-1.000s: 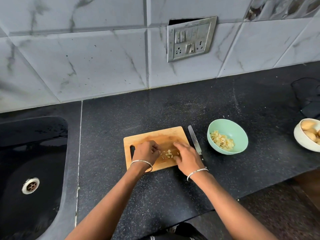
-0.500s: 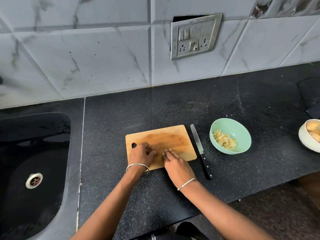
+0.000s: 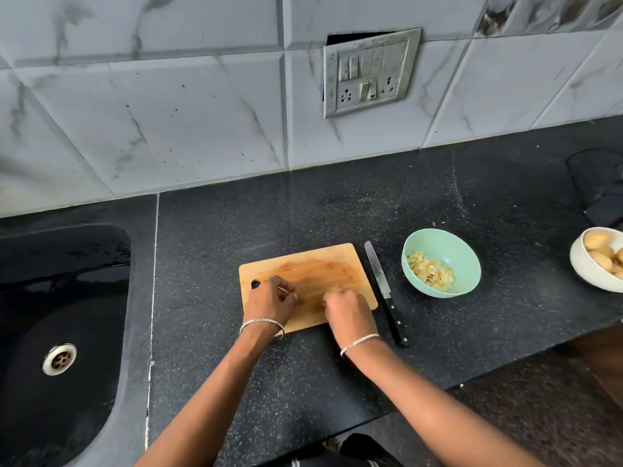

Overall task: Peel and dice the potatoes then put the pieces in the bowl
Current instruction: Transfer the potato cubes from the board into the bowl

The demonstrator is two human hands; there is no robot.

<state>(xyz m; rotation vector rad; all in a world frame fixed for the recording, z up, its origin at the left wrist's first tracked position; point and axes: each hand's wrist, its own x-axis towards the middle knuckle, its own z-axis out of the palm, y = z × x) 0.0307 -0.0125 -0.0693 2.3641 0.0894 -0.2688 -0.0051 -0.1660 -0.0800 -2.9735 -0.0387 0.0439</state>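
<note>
Head view, sole view. A wooden cutting board (image 3: pixel 323 264) lies flat on the black speckled counter (image 3: pixel 337 210). Both hands rest on its near half. The left hand (image 3: pixel 269 299) sits at the board's 7 o'clock corner, beside the hanging hole, knuckles up and fingers drawn in narrow. The right hand (image 3: pixel 349 310) sits at 5 o'clock, likewise curled tight, fingertips tucked under. What either hand encloses cannot be told; the board surface between them is hidden or blurred. Each wrist carries a silver bangle (image 3: pixel 261 322). A knife (image 3: pixel 384 288) lies on the counter just beside the board at 3 o'clock, untouched, blade tip toward 11 o'clock and black handle toward 5 o'clock. Beyond it, also at 3 o'clock, stands a green bowl (image 3: pixel 468 261) holding diced potato (image 3: pixel 429 273) heaped against its left wall. Well apart, at the frame's right edge, a white bowl (image 3: pixel 583 269) holds whole potatoes (image 3: pixel 596 241). A black sink (image 3: pixel 67 264) with a metal drain (image 3: pixel 59 359) lies at 9 o'clock. A switch plate (image 3: pixel 371 72) is set in the tiled wall at 12 o'clock.
</note>
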